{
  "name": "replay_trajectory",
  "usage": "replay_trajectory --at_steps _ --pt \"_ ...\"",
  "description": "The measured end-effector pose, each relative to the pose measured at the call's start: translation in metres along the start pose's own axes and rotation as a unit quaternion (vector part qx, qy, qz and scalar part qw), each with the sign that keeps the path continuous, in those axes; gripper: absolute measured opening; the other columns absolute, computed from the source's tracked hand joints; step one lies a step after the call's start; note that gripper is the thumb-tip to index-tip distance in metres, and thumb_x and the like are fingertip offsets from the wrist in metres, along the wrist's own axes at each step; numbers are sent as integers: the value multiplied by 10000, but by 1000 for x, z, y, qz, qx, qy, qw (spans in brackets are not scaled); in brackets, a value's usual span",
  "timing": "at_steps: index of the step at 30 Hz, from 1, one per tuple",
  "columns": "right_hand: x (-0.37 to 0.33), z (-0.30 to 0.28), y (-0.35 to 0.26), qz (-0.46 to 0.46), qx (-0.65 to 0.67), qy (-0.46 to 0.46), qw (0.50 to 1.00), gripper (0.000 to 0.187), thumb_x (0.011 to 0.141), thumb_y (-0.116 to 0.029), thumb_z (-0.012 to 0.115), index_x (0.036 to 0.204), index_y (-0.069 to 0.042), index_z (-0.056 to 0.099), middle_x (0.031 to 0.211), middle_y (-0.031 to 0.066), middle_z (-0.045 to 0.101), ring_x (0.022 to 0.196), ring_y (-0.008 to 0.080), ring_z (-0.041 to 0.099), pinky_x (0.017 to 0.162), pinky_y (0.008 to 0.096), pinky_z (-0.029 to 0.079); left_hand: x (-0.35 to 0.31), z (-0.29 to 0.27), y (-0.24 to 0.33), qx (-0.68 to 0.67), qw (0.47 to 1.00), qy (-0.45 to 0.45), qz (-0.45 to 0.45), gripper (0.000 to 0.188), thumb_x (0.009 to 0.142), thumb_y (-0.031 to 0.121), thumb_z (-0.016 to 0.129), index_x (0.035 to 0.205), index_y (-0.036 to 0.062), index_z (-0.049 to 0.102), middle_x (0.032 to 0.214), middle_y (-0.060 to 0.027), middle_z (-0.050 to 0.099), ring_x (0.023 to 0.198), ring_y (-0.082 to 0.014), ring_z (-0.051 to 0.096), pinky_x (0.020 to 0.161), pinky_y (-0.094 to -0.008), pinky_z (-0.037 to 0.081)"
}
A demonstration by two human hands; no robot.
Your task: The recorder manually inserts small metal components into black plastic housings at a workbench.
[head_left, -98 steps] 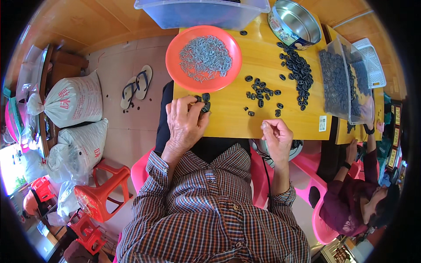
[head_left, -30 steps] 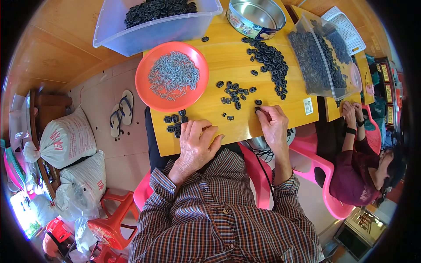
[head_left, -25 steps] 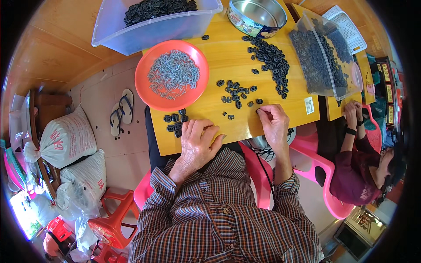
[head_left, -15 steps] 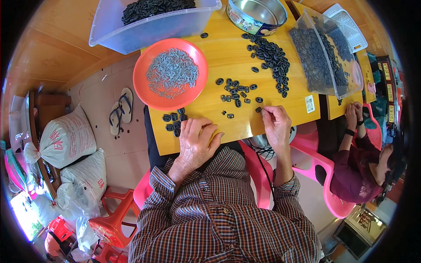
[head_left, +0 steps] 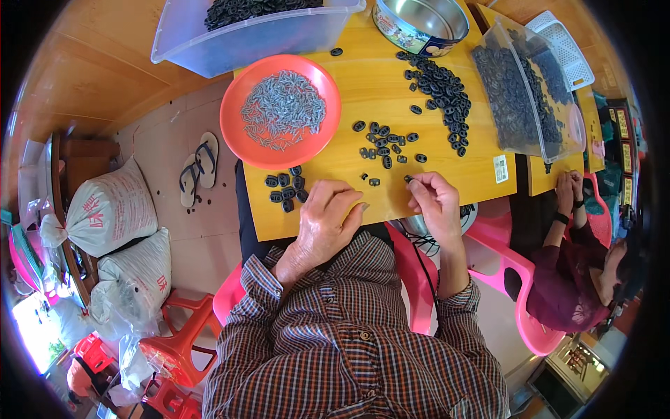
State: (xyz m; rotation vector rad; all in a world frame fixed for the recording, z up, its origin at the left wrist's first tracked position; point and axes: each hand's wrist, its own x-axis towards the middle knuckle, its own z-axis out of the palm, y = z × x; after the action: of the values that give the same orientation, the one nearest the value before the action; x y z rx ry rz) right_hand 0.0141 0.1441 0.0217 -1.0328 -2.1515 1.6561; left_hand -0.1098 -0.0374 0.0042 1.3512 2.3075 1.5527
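My right hand [head_left: 437, 206] pinches a small black oval plastic part [head_left: 408, 179] between thumb and forefinger, at the near side of the yellow table. My left hand [head_left: 324, 218] lies at the table's near edge with its fingers curled under; anything inside it is hidden. Beside its fingertips sits a small cluster of black oval parts [head_left: 287, 192]. Ahead of both hands is a loose group of similar black two-holed parts [head_left: 382, 143]. A red plastic plate [head_left: 230, 133] full of small grey screws [head_left: 283, 105] stands at the left.
A translucent bin [head_left: 258, 49] of black parts stands at the far left, a round metal tin [head_left: 412, 38] at the back. A larger pile [head_left: 447, 94] and another clear bin [head_left: 516, 105] lie right. At the right, a person's hands [head_left: 569, 192] rest at a table edge.
My right hand has drawn slightly left and nearer to me with the black part between its fingertips. The left hand stays curled at the table edge. The whole view has shifted a little.
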Motion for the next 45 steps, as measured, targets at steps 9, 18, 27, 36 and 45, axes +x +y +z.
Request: replay_trajectory --at_steps 9,18,27,36,45 --pt "-6 7 -13 113 168 -124 971 172 934 -151 576 970 15 609 802 29 624 596 61 548 549 194 459 5 8 7 -201 966 -54 -155 178 803 -33 657 977 2 662 916 -101 621 740 -127 610 641 -241 500" --pt "-11 15 -15 98 127 -174 972 163 923 -140 599 946 21 601 773 30 602 587 61 538 532 195 457 8 13 4 -236 961 -68 -124 174 835 -19 634 1008 -14 650 867 -94 617 724 -133 607 640 -248 493" --pt "-13 27 -20 79 170 -176 966 120 922 -98 593 957 17 585 762 20 588 617 57 532 567 190 458 0 14 -8 -491 799 -58 -342 133 885 27 621 1002 -38 620 809 -54 655 663 -94 622 631 -243 549" --pt "-12 33 -15 32 152 -157 975 94 921 -76 576 903 16 572 725 14 577 610 52 521 554 189 438 2 8 -5 -488 789 -95 -361 135 899 43 603 1004 -40 616 814 -54 654 697 -92 630 645 -239 549" --pt "-14 36 -17 36 120 -154 980 95 912 -93 570 872 -7 567 670 -8 540 551 31 469 492 175 375 -1 13 -8 -489 806 -78 -324 150 904 44 592 1024 -42 624 791 -53 649 686 -81 612 629 -238 539"
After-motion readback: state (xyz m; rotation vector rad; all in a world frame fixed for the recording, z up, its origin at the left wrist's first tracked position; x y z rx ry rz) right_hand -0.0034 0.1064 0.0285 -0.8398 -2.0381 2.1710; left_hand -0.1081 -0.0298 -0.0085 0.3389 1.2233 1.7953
